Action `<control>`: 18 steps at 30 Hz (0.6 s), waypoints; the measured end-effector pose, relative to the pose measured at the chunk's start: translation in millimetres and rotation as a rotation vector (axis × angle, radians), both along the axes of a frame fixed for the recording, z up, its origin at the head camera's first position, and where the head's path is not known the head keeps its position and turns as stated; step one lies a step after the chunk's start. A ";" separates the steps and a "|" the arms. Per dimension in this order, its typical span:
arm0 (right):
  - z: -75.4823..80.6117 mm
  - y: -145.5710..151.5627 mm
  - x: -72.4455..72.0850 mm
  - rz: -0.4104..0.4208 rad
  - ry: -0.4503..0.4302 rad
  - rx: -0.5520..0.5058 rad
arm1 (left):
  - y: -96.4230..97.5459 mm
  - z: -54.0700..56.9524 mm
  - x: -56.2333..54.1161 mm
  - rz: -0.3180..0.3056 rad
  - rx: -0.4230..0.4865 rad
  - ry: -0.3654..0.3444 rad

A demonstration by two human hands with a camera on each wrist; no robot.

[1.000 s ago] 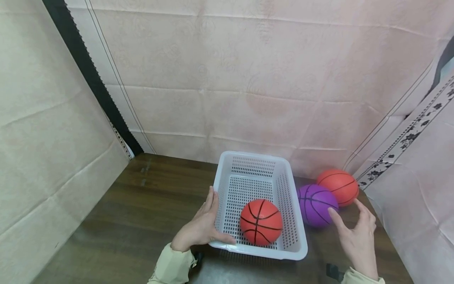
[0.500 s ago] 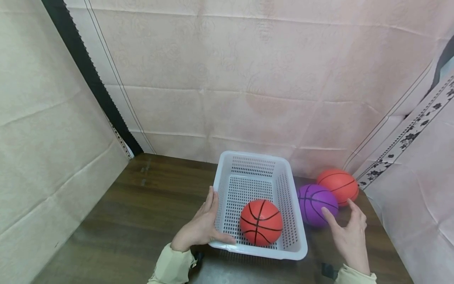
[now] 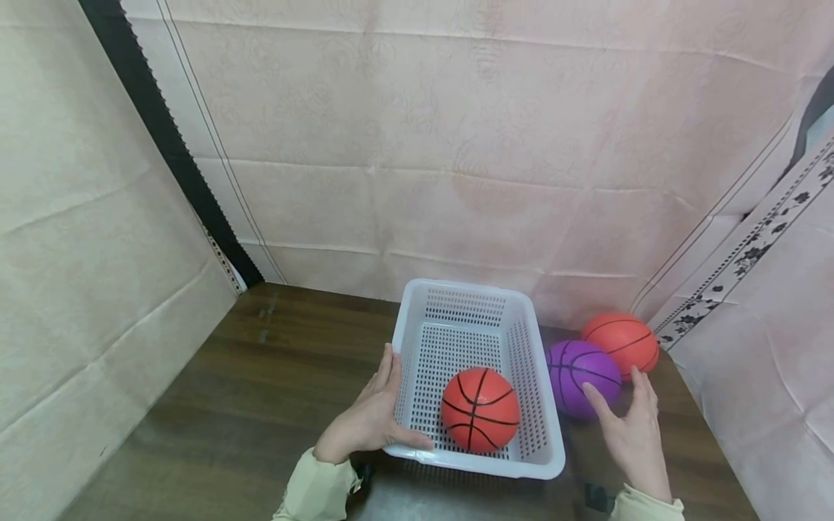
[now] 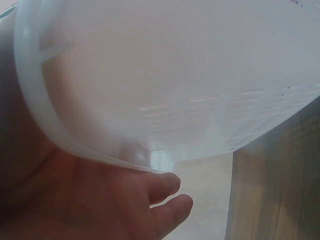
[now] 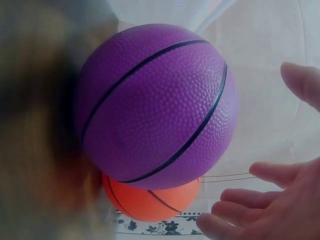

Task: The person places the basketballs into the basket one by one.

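My left hand (image 3: 365, 423) grips the white perforated plastic basket (image 3: 478, 467) at its near left corner, thumb over the rim and fingers along the outer side. Inside the basket, toward the near end, lies an orange toy basketball (image 3: 480, 410). A purple toy basketball (image 3: 580, 378) stands just right of the basket, and a second orange basketball (image 3: 622, 340) is behind it. My right hand (image 3: 632, 438) hovers beside the purple ball with thumb and fingers spread. In the right wrist view, a gap shows between those fingers (image 5: 235, 212) and the purple ball.
A dark wooden table (image 3: 247, 405) bears everything. Pale cloth walls (image 3: 456, 145) enclose it at the back, the left and the right. The farther orange ball sits close to the back right corner, near a flower-patterned cloth border (image 3: 704, 300).
My right hand has moved left, closer to the purple ball. My left hand, the basket and the balls stay where they were.
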State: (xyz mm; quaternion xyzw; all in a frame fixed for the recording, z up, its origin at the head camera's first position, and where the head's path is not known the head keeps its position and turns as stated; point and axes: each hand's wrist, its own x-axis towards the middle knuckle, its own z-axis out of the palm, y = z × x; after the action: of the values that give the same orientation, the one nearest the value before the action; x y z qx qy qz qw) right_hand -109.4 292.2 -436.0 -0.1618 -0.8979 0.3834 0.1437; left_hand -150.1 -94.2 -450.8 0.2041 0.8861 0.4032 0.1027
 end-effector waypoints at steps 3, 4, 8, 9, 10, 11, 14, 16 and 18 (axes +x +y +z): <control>-0.9 0.0 -0.3 0.014 -0.011 0.000 | 0.1 -0.3 0.2 0.001 -0.004 0.002; -1.1 0.0 -0.5 0.020 -0.016 0.001 | 0.2 -0.4 0.1 0.002 -0.005 0.001; -1.4 -0.3 -0.6 0.034 -0.033 -0.001 | 0.3 -0.5 0.1 0.003 -0.007 -0.007; -1.2 -0.4 -0.7 0.035 -0.038 -0.003 | 0.4 -0.4 0.1 0.003 -0.005 -0.008; -1.0 -0.4 -1.1 0.036 -0.046 -0.004 | 0.4 -0.2 0.2 0.003 -0.004 -0.009; -0.7 -0.4 -1.4 0.035 -0.053 -0.005 | 0.4 0.1 0.3 0.003 -0.004 -0.010; 0.1 -0.9 -1.6 0.034 -0.066 -0.001 | 0.3 1.1 0.5 0.003 -0.002 -0.013; 0.3 -1.3 -1.4 0.030 -0.061 0.004 | 0.4 1.7 0.6 0.003 0.000 -0.016; -0.1 -2.3 -0.5 0.024 -0.044 0.009 | 0.5 2.1 0.7 0.004 0.000 -0.018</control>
State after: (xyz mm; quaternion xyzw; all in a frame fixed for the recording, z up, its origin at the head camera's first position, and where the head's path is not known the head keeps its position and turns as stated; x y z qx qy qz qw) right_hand -110.0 289.9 -436.0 -0.1589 -0.9043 0.3774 0.1201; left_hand -149.4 -93.7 -448.7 0.1990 0.8856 0.4051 0.1098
